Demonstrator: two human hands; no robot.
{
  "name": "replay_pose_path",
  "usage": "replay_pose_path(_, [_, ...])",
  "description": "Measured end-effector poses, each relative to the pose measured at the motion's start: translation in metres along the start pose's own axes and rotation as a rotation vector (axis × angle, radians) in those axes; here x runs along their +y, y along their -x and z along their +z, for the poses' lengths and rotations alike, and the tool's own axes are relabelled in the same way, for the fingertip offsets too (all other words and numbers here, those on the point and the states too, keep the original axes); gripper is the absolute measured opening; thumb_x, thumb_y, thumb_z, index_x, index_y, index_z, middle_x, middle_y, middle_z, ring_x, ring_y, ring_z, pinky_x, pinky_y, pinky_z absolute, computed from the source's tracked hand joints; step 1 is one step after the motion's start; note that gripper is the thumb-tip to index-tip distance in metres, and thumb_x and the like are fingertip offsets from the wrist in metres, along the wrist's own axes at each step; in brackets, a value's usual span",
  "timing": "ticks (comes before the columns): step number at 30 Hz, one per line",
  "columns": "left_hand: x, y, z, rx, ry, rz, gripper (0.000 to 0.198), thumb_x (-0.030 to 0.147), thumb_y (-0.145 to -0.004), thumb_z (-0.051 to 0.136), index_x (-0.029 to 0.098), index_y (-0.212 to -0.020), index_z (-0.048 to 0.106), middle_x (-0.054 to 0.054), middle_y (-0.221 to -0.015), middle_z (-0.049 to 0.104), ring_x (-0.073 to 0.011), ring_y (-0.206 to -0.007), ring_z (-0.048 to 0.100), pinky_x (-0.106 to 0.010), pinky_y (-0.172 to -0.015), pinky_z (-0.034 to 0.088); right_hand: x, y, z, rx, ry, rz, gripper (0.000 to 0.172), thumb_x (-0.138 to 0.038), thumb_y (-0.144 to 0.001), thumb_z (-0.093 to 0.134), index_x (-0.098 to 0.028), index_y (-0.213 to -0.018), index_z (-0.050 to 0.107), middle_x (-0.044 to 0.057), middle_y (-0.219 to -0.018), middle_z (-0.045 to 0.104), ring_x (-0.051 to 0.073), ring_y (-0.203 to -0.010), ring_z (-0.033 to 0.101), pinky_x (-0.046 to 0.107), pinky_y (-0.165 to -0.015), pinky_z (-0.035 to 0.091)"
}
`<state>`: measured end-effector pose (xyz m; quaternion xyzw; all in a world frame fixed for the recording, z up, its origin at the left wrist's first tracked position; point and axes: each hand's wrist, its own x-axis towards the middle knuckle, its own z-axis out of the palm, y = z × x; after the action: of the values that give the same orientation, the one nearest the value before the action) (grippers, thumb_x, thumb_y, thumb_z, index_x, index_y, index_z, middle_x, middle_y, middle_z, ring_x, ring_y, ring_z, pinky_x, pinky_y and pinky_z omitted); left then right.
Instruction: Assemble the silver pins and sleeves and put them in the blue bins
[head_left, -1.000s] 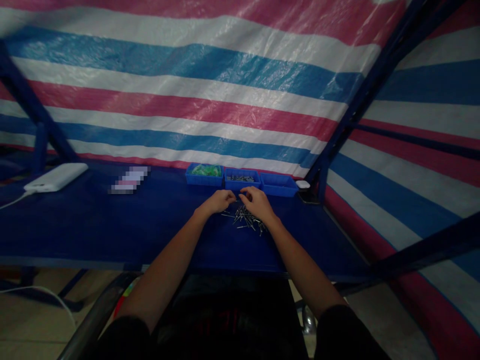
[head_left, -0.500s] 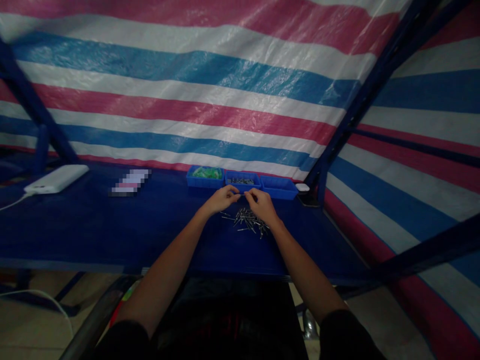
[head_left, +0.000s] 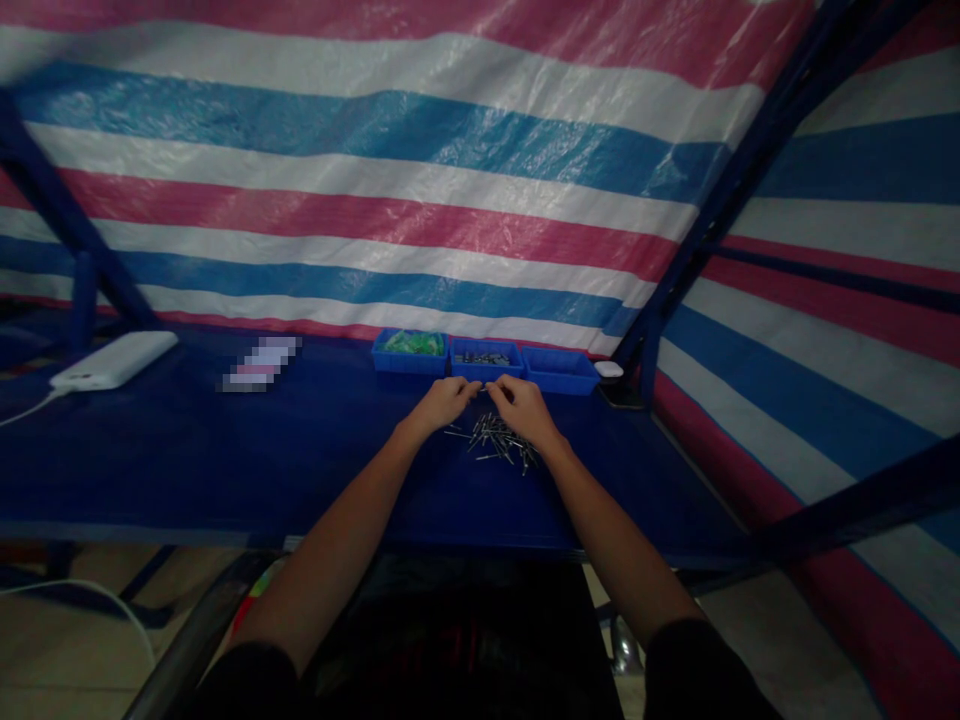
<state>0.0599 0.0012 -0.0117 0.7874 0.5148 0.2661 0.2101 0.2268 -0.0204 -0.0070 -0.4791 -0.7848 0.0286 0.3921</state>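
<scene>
My left hand [head_left: 442,403] and my right hand [head_left: 523,408] meet fingertip to fingertip just above a loose pile of small metal pins [head_left: 496,442] on the blue table [head_left: 225,450]. Both hands are pinched closed on a thin small piece held between them, too small to name for certain. Right behind the hands stands a row of three blue trays: the left tray [head_left: 409,352] holds green parts, the middle tray [head_left: 483,358] holds grey metal parts, and the right tray [head_left: 561,368] looks dark inside.
A white power bank [head_left: 114,361] with a cable lies at the table's far left. A blurred flat item [head_left: 259,363] lies left of the trays. A small white object [head_left: 608,369] sits by the blue frame post. Striped tarpaulin walls close the back and right.
Both hands lifted from the pin pile and came together in front of the middle tray, fingertips now touching. The view shifted slightly.
</scene>
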Motion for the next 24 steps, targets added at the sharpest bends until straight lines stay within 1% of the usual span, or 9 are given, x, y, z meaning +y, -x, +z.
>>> replay_pose_path(2, [0.000,0.004,0.001,-0.079,-0.141,-0.025,0.047,0.051,-0.082,0.036,0.015,-0.069,0.062,-0.008,-0.071,0.064,-0.0188,-0.068,0.059,-0.026,-0.062,0.042,0.012,-0.004,-0.009,0.166,0.079,0.054,0.030,-0.037,-0.087,0.038,-0.018,-0.074,0.057,0.001,-0.063,0.057,0.013,-0.058,0.050,0.023,-0.059,0.035])
replay_pose_path(4, [0.001,0.008,0.002,-0.158,-0.265,-0.005,0.043,0.055,-0.075,0.047,0.016,-0.070,0.063,-0.010,-0.079,0.064,-0.0203,-0.072,0.060,-0.026,-0.063,0.042,0.031,-0.007,-0.019,0.378,0.199,0.183,0.031,-0.035,-0.088,0.035,-0.016,-0.084,0.058,0.005,-0.071,0.061,0.015,-0.065,0.053,0.025,-0.065,0.036])
replay_pose_path(5, [0.002,0.009,0.002,-0.178,-0.310,0.008,0.038,0.053,-0.072,0.052,0.017,-0.073,0.064,-0.010,-0.084,0.064,-0.0207,-0.074,0.060,-0.026,-0.063,0.042,0.040,-0.008,-0.024,0.434,0.261,0.254,0.031,-0.034,-0.087,0.035,-0.015,-0.087,0.059,0.007,-0.073,0.061,0.017,-0.068,0.054,0.026,-0.066,0.036])
replay_pose_path(8, [0.005,0.012,0.002,-0.176,-0.388,-0.002,0.024,0.038,-0.074,0.053,0.018,-0.080,0.064,-0.010,-0.092,0.062,-0.0207,-0.078,0.060,-0.026,-0.066,0.043,0.064,-0.010,-0.033,0.476,0.359,0.389,0.031,-0.033,-0.086,0.037,-0.014,-0.089,0.061,0.009,-0.076,0.063,0.019,-0.070,0.055,0.028,-0.066,0.037])
replay_pose_path(11, [0.006,0.012,-0.001,-0.163,-0.412,-0.038,0.019,0.023,-0.076,0.046,0.018,-0.081,0.064,-0.010,-0.093,0.062,-0.0204,-0.079,0.060,-0.027,-0.068,0.043,0.071,-0.010,-0.035,0.524,0.371,0.425,0.032,-0.033,-0.087,0.036,-0.014,-0.094,0.061,0.010,-0.077,0.063,0.020,-0.072,0.056,0.028,-0.067,0.037])
replay_pose_path(13, [0.004,0.011,-0.003,-0.163,-0.393,-0.041,0.020,0.022,-0.075,0.047,0.017,-0.085,0.063,-0.010,-0.093,0.061,-0.0203,-0.080,0.060,-0.027,-0.069,0.044,0.069,-0.009,-0.034,0.510,0.374,0.473,0.032,-0.035,-0.086,0.038,-0.015,-0.095,0.062,0.010,-0.074,0.063,0.020,-0.071,0.057,0.029,-0.066,0.037])
replay_pose_path(17, [-0.006,0.008,-0.007,-0.188,-0.364,-0.027,0.025,0.028,-0.072,0.056,0.018,-0.094,0.061,-0.008,-0.095,0.060,-0.0191,-0.081,0.058,-0.025,-0.070,0.044,0.055,-0.007,-0.034,0.459,0.364,0.571,0.034,-0.038,-0.082,0.043,-0.015,-0.097,0.064,0.010,-0.069,0.062,0.021,-0.065,0.056,0.029,-0.062,0.037])
replay_pose_path(20, [-0.011,0.006,-0.009,-0.174,-0.380,-0.016,0.018,0.025,-0.072,0.056,0.019,-0.087,0.063,-0.007,-0.093,0.060,-0.0181,-0.081,0.058,-0.024,-0.069,0.043,0.038,-0.005,-0.027,0.420,0.289,0.463,0.035,-0.039,-0.083,0.041,-0.016,-0.094,0.065,0.006,-0.063,0.060,0.018,-0.059,0.054,0.027,-0.059,0.036])
replay_pose_path(24, [-0.011,0.002,-0.009,-0.151,-0.278,-0.042,0.015,0.018,-0.074,0.051,0.016,-0.081,0.064,-0.007,-0.083,0.065,-0.0174,-0.075,0.059,-0.023,-0.064,0.042,0.013,-0.003,-0.006,0.198,0.116,0.238,0.031,-0.039,-0.084,0.041,-0.019,-0.087,0.065,0.000,-0.055,0.056,0.014,-0.050,0.049,0.024,-0.054,0.034])
